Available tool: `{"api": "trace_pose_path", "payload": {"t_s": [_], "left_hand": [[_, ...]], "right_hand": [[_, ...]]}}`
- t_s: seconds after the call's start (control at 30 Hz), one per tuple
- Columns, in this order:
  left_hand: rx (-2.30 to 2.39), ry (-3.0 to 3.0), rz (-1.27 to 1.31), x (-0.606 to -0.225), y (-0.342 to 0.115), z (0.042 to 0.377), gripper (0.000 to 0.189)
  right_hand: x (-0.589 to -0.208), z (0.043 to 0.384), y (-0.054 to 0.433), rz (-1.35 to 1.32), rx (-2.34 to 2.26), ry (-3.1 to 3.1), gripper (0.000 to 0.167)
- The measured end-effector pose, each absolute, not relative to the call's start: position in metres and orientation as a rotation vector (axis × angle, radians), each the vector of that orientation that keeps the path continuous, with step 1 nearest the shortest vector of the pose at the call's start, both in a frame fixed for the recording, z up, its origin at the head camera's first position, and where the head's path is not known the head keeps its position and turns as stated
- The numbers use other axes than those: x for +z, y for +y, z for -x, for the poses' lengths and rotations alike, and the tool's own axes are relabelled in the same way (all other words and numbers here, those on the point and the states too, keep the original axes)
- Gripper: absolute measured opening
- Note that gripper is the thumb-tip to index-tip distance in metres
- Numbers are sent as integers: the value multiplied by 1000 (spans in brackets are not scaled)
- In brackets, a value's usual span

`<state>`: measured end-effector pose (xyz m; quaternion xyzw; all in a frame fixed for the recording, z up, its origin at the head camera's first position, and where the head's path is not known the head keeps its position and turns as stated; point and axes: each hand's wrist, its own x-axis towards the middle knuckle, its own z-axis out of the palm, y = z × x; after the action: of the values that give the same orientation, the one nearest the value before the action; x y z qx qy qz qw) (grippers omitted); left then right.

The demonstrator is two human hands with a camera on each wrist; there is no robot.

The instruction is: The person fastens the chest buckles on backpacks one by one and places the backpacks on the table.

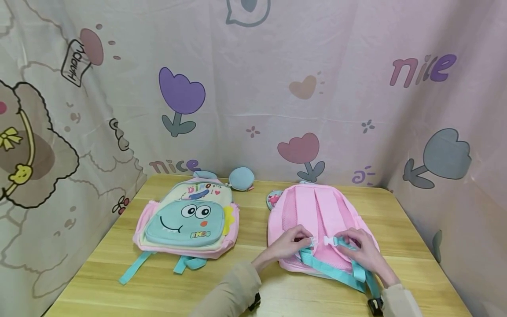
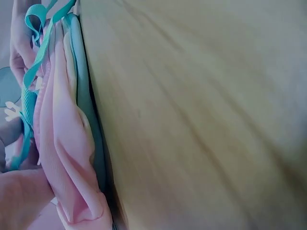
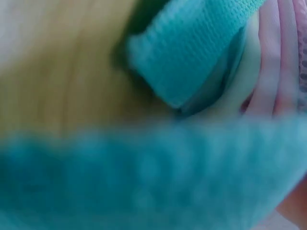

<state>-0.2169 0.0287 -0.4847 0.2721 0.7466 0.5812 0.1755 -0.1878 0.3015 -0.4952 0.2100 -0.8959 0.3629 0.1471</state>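
The pink backpack (image 1: 322, 220) lies back panel up on the wooden table (image 1: 255, 233). Over its near left part, the left hand (image 1: 288, 243) reaches in, wrist low, pinching a pale buckle half (image 1: 311, 241) between thumb and bent fingers. Over its near right part, the right hand (image 1: 362, 248) curls down, thumb and fingers pinching teal webbing (image 1: 341, 241) just behind a white buckle half (image 1: 329, 241); the halves are apart above the backpack's lower middle. A teal strap (image 1: 330, 272) slants across the backpack's near edge, and in the right wrist view webbing blocks most of the scene. Left of the backpack lies a dinosaur-face backpack (image 1: 186, 222); a printed curtain (image 1: 253, 79) hangs beyond it.
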Motion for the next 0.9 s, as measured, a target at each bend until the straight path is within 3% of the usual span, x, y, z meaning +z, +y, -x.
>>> {"api": "trace_pose_path", "payload": {"t_s": [0.33, 0.9], "left_hand": [[1606, 2369, -742, -485, 39, 212, 12], [1565, 2372, -707, -481, 42, 209, 19]], "right_hand": [[-494, 184, 295, -683, 1092, -2485, 32], [-494, 185, 291, -837, 1102, -2387, 37]]}}
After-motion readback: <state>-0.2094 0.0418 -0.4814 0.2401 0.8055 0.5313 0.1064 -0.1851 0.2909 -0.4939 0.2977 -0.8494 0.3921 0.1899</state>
